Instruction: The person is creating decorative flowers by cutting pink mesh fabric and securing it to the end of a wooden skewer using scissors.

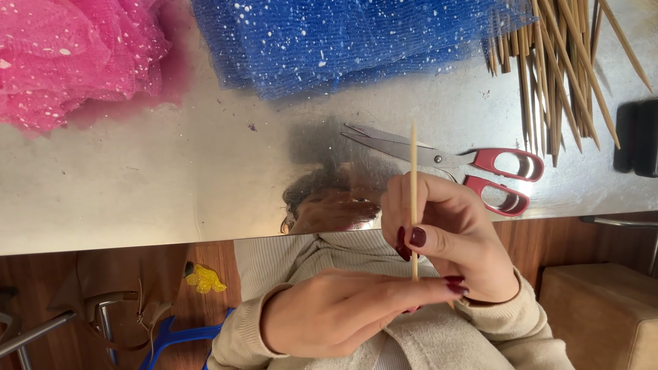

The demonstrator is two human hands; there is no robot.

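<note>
Bare metal table [137, 185] lies open left of the scissors [445, 161]. Far edge blocked: pink tulle [68, 55] left, blue tulle [343, 38] centre, wooden skewers [555, 68] right. Black object [637, 137] closes the right edge.

Metal table [171, 192]: scissors [445, 164], skewers [548, 68], tulle [329, 41]

Scissors [452, 164] on table [171, 185], left of skewer pile [555, 62]
</note>
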